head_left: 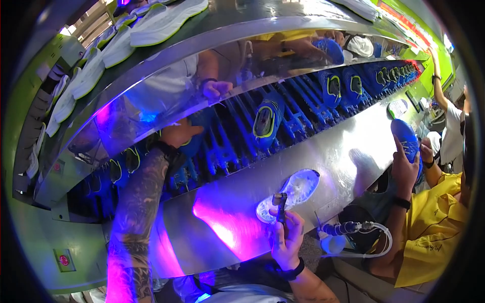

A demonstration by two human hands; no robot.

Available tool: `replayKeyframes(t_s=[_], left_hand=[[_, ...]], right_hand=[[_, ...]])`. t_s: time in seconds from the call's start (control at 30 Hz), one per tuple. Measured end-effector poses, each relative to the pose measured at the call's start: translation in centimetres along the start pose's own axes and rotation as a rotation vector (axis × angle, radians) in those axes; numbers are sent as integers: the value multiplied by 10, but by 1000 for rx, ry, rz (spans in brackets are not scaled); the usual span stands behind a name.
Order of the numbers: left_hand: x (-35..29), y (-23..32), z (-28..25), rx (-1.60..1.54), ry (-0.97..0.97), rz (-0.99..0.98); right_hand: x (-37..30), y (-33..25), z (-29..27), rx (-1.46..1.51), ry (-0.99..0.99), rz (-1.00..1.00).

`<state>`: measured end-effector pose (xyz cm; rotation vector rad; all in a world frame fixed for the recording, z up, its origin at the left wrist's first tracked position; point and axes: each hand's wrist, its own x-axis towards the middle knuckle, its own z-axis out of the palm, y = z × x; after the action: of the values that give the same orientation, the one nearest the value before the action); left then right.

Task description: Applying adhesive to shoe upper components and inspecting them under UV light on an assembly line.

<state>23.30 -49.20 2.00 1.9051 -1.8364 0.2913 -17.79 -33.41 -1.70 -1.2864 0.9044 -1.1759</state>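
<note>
My left hand (178, 134), at the end of a tattooed arm with a dark wristband, reaches over the slatted conveyor. Its fingers close on a blue shoe (191, 147), which they partly cover. My right hand (288, 237) is pinched round the dark handle of a small brush (279, 201), held upright near the bench's front edge. Just behind the brush a pale shoe sole (303, 186) lies on the metal bench, its near end partly hidden. Another blue shoe (268, 121) with a yellow-green collar sits on the conveyor, right of my left hand.
Several blue shoes (332, 90) line the conveyor (237, 126). White soles (118, 45) lie on the shelf above the shiny metal guard (166, 86). At right a co-worker in a yellow shirt (429, 232) holds a blue shoe (405, 141). A coiled hose (348, 228) stands by the bench edge (222, 202).
</note>
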Motion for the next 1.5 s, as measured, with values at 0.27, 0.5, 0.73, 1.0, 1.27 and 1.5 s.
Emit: replayKeyframes(t_s=[0.27,0.5,0.73,1.0,1.27,1.5], left_hand=[[56,103,17,-189,-429,-125],[-4,-26,6,-64,-346,-175],[-120,73,-132,-4,110,-281],[-322,179,-209,-369,268,-301],[-375,187,-180,-716,609,-297],[-404,200,-175,-586,674,-268]], right_hand=[[1,7,-6,-89,-3,-48],[5,-15,16,-281,-31,-102],[-4,-17,5,-266,-41,45],[-55,-75,116,480,-593,664],[-78,-62,126,-34,-614,419],[-115,-54,126,-540,-564,-343]])
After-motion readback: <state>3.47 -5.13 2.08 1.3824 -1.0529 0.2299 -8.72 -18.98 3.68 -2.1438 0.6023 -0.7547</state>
